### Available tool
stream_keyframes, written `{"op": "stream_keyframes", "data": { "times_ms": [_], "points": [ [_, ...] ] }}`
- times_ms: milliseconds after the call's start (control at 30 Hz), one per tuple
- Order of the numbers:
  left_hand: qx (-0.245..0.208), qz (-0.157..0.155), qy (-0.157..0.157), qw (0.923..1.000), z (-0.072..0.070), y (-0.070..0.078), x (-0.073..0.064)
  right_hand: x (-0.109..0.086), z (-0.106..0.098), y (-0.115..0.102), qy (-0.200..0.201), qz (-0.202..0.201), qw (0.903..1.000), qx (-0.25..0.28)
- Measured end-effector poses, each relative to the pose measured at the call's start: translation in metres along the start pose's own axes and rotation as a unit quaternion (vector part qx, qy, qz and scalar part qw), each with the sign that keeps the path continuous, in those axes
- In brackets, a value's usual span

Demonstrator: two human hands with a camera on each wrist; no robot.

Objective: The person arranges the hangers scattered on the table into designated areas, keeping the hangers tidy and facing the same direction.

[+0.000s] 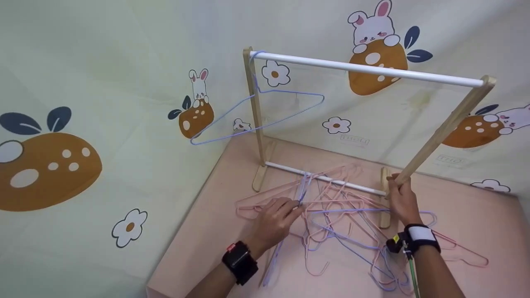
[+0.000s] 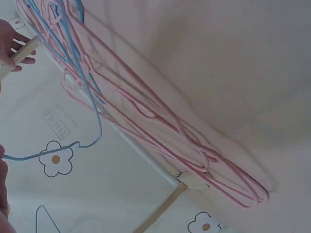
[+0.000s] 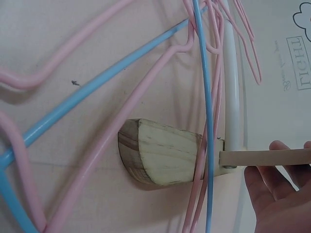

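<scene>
In the head view my left hand [image 1: 275, 223] pinches a blue wire hanger [image 1: 272, 263], held near the lower bar of a small rack. Its bent wire also shows in the left wrist view, beside the fingers [image 2: 3, 179]. My right hand [image 1: 403, 203] grips the rack's right wooden post [image 1: 441, 132] low down, near its foot; the right wrist view shows fingers around that post [image 3: 272, 158]. Another blue hanger [image 1: 298, 93] hangs at the left end of the white top rail [image 1: 364, 68]. Below, pink hangers [image 3: 97, 159] and blue hangers lie tangled.
The pile spreads over the pink tabletop [image 1: 198, 236] and across the white lower bar [image 1: 285, 168]. Wooden feet [image 3: 165, 153] support the rack at both ends. Behind stands a pale wall covering [image 1: 136, 82] printed with bunnies, flowers and orange shapes.
</scene>
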State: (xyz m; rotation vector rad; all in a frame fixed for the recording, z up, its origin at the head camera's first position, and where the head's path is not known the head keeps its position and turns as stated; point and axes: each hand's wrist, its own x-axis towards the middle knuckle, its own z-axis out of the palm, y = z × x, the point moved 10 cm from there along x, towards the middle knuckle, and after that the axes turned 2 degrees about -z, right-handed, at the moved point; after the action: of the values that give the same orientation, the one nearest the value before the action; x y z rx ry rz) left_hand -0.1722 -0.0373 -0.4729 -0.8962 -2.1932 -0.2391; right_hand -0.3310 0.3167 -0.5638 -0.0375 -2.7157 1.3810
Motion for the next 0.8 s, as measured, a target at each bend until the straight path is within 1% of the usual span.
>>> {"op": "stream_keyframes", "data": {
  "times_ms": [67,133,233,333,533,667,800],
  "points": [
    [-0.021,-0.010,-0.003,0.9997,-0.003,-0.003,0.003,0.000,0.000,-0.001,0.002,0.000,1.0000,-0.002],
    [-0.039,-0.024,-0.016,0.9988,-0.005,-0.006,0.006,0.000,0.001,0.000,0.002,0.001,1.0000,-0.002],
    [-0.049,-0.040,-0.040,0.9972,-0.007,-0.010,0.011,0.000,0.001,0.000,0.000,0.004,1.0000,0.004],
    [-0.051,-0.047,-0.046,0.9965,-0.009,-0.013,0.016,0.000,0.001,0.001,-0.001,0.006,0.9999,0.011],
    [-0.061,-0.057,-0.032,0.9960,-0.013,-0.017,0.025,-0.001,0.003,0.001,-0.011,0.006,0.9997,0.020],
    [-0.091,-0.076,-0.018,0.9928,-0.015,-0.022,0.027,-0.002,0.003,0.001,-0.013,0.006,0.9996,0.024],
    [-0.121,-0.093,0.003,0.9883,-0.017,-0.028,0.027,-0.001,0.002,0.002,-0.011,0.004,0.9997,0.023]
  ]
}}
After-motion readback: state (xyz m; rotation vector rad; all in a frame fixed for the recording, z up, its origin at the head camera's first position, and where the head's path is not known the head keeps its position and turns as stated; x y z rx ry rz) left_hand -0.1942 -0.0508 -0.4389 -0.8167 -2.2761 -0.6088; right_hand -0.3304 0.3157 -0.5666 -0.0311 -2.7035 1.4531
